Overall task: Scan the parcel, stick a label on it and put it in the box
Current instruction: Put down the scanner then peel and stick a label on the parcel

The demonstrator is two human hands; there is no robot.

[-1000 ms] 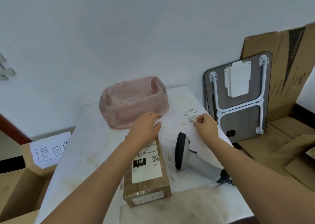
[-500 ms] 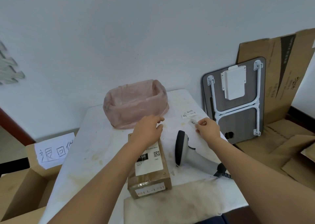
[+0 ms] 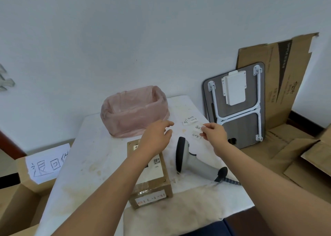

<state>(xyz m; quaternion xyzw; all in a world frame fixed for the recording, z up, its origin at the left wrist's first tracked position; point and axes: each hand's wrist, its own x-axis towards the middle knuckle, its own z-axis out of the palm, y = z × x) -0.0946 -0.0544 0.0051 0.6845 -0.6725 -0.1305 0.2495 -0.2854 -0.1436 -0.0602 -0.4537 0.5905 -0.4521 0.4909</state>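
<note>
Parcel [image 3: 150,171] lies on the worktop [image 3: 86,156] under the left forearm, long axis running away from the person, much of its top sheet hidden by that arm. Left hand [image 3: 155,139] hovers spread over its far end; right hand [image 3: 214,134], beyond the scanner [image 3: 189,160], pinches a small label [image 3: 198,127], so that label must travel leftward and nearer. Its print is unreadable; the box [image 3: 23,187] is cut off at far left.

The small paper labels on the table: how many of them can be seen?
3. One small label lies loose behind the scanner, one is pinched by the right hand, one lies just below it. Overlapped or hidden labels are possible.
</note>
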